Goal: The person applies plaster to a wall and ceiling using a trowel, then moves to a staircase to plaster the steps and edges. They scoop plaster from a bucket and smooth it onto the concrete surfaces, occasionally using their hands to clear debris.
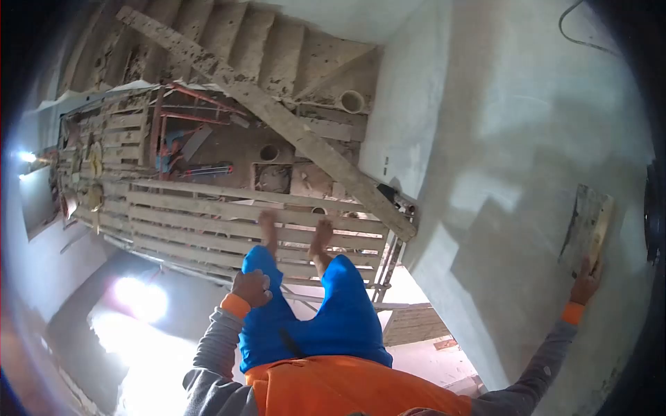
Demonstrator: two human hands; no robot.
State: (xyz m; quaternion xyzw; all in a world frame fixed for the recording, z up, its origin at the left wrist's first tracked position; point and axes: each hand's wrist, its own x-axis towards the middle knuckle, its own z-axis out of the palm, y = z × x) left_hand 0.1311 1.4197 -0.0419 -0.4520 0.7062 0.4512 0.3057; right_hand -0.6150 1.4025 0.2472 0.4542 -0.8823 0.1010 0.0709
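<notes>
My right hand (587,281) is closed round the near end of a long trowel (585,225) with a pale wooden handle. The trowel's blade lies against the grey plastered wall (506,291) on the right. Above my blue-clad left thigh is my left hand (252,288), its fingers curled; whether it holds anything is too small to tell. My bare feet stand on a slatted wooden platform (187,211).
A long plank (277,121) runs diagonally above the platform, in front of concrete stairs (253,41). Buckets (352,102) and a red metal frame (157,125) show below. Gaps separate the slats. Bright light falls at lower left.
</notes>
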